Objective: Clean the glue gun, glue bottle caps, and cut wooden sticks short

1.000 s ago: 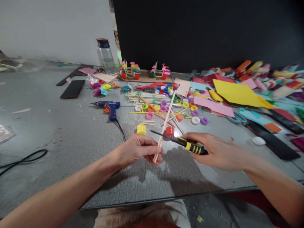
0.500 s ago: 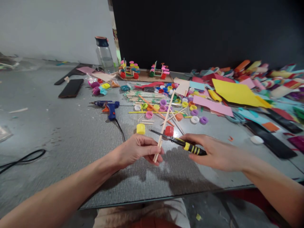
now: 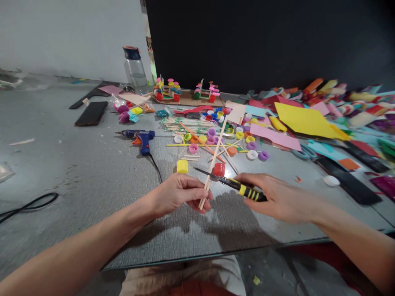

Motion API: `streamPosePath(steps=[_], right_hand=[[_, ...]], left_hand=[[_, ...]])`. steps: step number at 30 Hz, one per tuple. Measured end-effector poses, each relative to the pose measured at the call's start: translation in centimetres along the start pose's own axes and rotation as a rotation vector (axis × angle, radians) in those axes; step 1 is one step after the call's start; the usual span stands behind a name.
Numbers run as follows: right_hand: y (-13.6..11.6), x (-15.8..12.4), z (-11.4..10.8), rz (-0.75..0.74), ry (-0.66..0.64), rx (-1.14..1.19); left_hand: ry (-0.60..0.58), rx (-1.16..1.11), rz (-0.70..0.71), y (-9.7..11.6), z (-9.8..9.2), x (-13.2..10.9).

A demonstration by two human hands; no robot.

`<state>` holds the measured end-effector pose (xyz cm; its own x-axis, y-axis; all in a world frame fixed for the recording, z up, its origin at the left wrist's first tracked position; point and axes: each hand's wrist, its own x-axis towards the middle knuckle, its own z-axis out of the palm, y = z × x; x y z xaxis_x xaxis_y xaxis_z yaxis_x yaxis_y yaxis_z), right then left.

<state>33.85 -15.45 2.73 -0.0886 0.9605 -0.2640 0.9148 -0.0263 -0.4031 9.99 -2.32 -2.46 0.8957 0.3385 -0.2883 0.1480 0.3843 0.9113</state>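
The left hand pinches a stick angled up and away, while the right hand grips pliers whose tips cross it just above the fingers.

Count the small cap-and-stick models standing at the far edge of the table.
2. Left model and right model stand side by side on a cardboard sheet beside the water bottle, before the dark backdrop. Others could be hidden in the paper clutter at right.

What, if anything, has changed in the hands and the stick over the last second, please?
Almost nothing. The left hand still pinches the wooden stick, and the right hand still holds the yellow-and-black cutter with its blades at the stick. The whole view only shifted slightly; glue gun and caps lie unmoved.
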Motion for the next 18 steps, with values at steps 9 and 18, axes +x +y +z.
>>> streamPosePath(steps=[9,18], right_hand=[[-0.11,-0.05,-0.26,-0.003,-0.001,-0.026],[-0.35,-0.04,-0.46,0.016,-0.023,0.0]], left_hand=[[-0.015,0.05,0.009,0.22,-0.1,-0.17],[-0.02,0.037,0.011,0.09,-0.33,0.06]])
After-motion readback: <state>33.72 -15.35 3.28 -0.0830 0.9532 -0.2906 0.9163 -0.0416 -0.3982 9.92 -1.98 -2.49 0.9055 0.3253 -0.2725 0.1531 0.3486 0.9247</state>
